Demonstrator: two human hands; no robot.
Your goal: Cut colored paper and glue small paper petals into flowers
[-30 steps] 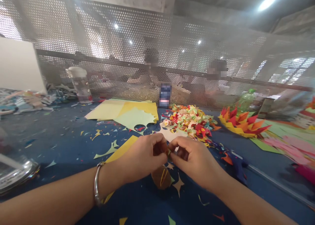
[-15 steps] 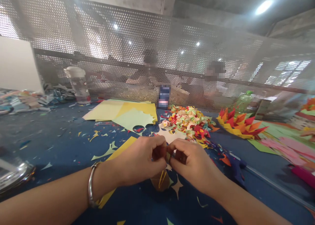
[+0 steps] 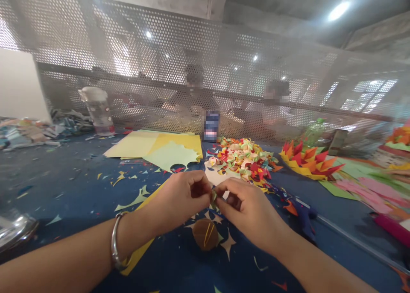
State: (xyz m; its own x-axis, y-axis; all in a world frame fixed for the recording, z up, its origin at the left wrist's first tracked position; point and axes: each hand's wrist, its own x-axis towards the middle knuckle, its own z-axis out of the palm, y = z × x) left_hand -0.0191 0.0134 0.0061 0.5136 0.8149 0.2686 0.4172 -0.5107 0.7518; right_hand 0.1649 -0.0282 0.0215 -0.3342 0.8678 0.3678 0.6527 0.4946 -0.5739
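Note:
Pinched between my two hands is a small piece of pale green paper (image 3: 213, 197), mostly covered by the fingertips. My left hand (image 3: 188, 192) wears a silver bangle at the wrist and has thumb and index finger closed on the piece's left side. From the right, my right hand (image 3: 243, 201) grips it the same way. Just below them a round brown disc (image 3: 205, 234) lies on the blue tablecloth, with thin yellow strips across it. Pale star-shaped paper scraps (image 3: 228, 243) lie around the disc. A cut-out cream sheet (image 3: 221, 173) sits behind my hands.
Beyond the hands lies a heap of folded paper pieces (image 3: 246, 156). Yellow and green sheets (image 3: 160, 147) are left of it. On the right are a red-orange paper crown (image 3: 309, 162) and a blue glue gun (image 3: 304, 214). A phone (image 3: 212, 125) stands against the perforated screen (image 3: 144, 58).
Both hands have risen slightly away from the brown disc, which shows more fully now. The small paper piece between the fingertips is easier to see. The view has shifted a little.

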